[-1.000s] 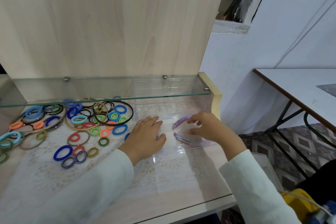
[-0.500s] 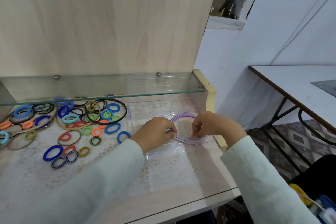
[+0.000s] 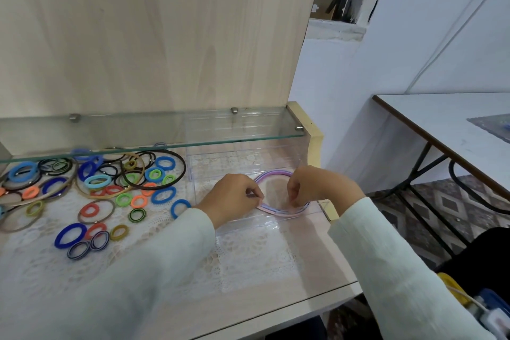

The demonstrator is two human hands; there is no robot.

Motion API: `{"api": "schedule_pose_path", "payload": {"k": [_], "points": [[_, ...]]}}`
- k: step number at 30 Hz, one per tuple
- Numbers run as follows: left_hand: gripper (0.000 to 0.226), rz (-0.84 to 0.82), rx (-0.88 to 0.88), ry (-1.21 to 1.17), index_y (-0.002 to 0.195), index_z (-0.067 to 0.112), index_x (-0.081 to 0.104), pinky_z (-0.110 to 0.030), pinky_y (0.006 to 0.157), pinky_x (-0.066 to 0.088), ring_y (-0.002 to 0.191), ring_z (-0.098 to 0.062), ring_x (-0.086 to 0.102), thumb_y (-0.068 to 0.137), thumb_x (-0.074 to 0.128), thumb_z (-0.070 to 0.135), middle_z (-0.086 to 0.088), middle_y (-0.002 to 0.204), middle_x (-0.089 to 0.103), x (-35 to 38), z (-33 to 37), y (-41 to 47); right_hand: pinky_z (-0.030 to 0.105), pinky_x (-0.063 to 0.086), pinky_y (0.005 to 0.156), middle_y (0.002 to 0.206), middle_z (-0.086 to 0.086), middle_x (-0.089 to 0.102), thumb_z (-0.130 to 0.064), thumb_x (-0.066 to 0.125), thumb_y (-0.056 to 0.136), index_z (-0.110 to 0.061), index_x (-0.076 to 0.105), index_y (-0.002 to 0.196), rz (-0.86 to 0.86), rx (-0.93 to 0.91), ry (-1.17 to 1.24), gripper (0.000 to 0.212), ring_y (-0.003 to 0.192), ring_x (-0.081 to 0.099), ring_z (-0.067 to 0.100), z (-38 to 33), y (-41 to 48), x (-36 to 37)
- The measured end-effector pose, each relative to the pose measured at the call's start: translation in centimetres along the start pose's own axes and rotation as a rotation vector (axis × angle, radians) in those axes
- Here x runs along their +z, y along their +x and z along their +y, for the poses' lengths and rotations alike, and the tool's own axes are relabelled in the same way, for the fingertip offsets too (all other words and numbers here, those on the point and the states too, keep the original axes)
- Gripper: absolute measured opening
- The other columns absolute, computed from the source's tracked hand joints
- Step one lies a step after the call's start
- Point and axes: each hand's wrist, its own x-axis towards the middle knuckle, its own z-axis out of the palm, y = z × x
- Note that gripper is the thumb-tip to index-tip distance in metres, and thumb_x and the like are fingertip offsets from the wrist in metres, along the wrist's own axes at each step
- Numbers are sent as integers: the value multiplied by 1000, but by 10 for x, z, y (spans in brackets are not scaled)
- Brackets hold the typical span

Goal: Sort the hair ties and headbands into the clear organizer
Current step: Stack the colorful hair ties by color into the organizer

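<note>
Surface: a pale desk top (image 3: 317, 279) with a white lace cloth (image 3: 242, 259) lying flat under its glossy finish. A glass shelf (image 3: 124, 134) on metal pegs spans the rear, fixed to an upright light wood panel (image 3: 151, 30).

Task items: the clear organizer (image 3: 242, 225) sits at the right end of the desk, its back part under the shelf. Inside it lies a small stack of thin purple and pink headbands (image 3: 273, 173), curved into a loop. Loose hair ties (image 3: 110, 182) in blue, orange, green and black, with several larger thin bands, are spread over the left half of the desk, just beside the organizer.

Hands: the left hand (image 3: 234, 196) has its fingers curled and pinches the left side of the headbands. The right hand (image 3: 311, 185) is likewise curled and pinches their lower right part. Both reach inside the organizer; both arms wear pale sleeves.

Room: a pale blue-white wall (image 3: 386, 63) stands to the right of the desk. A white table (image 3: 455, 124) with dark edging and black metal legs stands well apart, over a patterned floor (image 3: 408, 218)
</note>
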Motion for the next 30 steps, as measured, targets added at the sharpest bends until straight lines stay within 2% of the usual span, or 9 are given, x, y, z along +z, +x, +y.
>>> {"api": "schedule_pose_path", "payload": {"k": [3, 7, 10, 13, 16, 19, 22, 26, 30], "points": [[25, 40, -11, 0, 108, 24, 69, -24, 84, 49, 96, -12, 61, 85, 72, 17, 3, 106, 64, 3, 0, 1, 21, 42, 60, 74, -9, 58, -11, 62, 82, -18, 68, 82, 37, 6, 48, 9, 72, 53, 14, 2, 1, 1], [45, 85, 17, 61, 131, 26, 55, -19, 87, 38, 112, -14, 53, 89, 69, 26, 4, 128, 51, 3, 1, -2, 26, 45, 77, 100, 3, 64, -10, 52, 89, -11, 69, 101, 264, 41, 105, 21, 94, 57, 21, 3, 9, 10], [44, 78, 16, 81, 132, 22, 56, -18, 88, 35, 116, -15, 52, 91, 66, 29, 5, 129, 52, 4, -2, -6, 28, 44, 87, 117, 11, 61, -4, 46, 91, -7, 65, 117, 315, 71, 92, 33, 106, 56, 28, 5, 17, 19], [28, 65, 22, 51, 112, 18, 67, -23, 80, 42, 103, -15, 57, 86, 70, 28, 2, 113, 61, 7, -5, -9, 30, 43, 81, 117, 19, 57, -3, 43, 89, 0, 64, 110, 332, 87, 58, 30, 102, 56, 32, 3, 22, 27], [23, 56, 19, 42, 104, 15, 71, -31, 83, 49, 96, -18, 60, 84, 72, 26, -2, 105, 67, 7, -6, -10, 29, 42, 78, 116, 21, 54, -2, 43, 89, 3, 62, 105, 347, 102, 66, 26, 101, 57, 34, 2, 24, 33], [25, 64, 3, 64, 107, 10, 71, -36, 88, 51, 100, -21, 63, 84, 71, 21, -6, 107, 69, 6, -4, -10, 28, 42, 77, 115, 18, 56, -2, 42, 88, 3, 62, 106, 360, 110, 81, 27, 98, 56, 31, 5, 26, 36], [25, 72, -11, 85, 107, 11, 71, -36, 88, 52, 100, -22, 63, 85, 69, 21, -7, 107, 69, 6, -3, -9, 24, 38, 75, 115, 17, 58, -2, 42, 89, 2, 60, 109, 358, 125, 83, 27, 96, 56, 28, 4, 27, 38], [28, 48, -15, 112, 110, 12, 70, -37, 89, 51, 102, -22, 61, 86, 67, 25, -5, 111, 67, 4, -3, -9, 27, 43, 86, 122, 14, 54, -5, 42, 91, 0, 60, 117, 366, 119, 72, 32, 106, 56, 29, -3, 27, 41], [40, 51, 19, 126, 132, 21, 59, -33, 95, 47, 115, -16, 55, 94, 57, 36, 2, 129, 57, 1, -4, -15, 34, 45, 91, 126, 11, 53, -9, 41, 90, -7, 57, 125, 418, 82, 87, 38, 111, 53, 30, -13, 23, 44]]}}
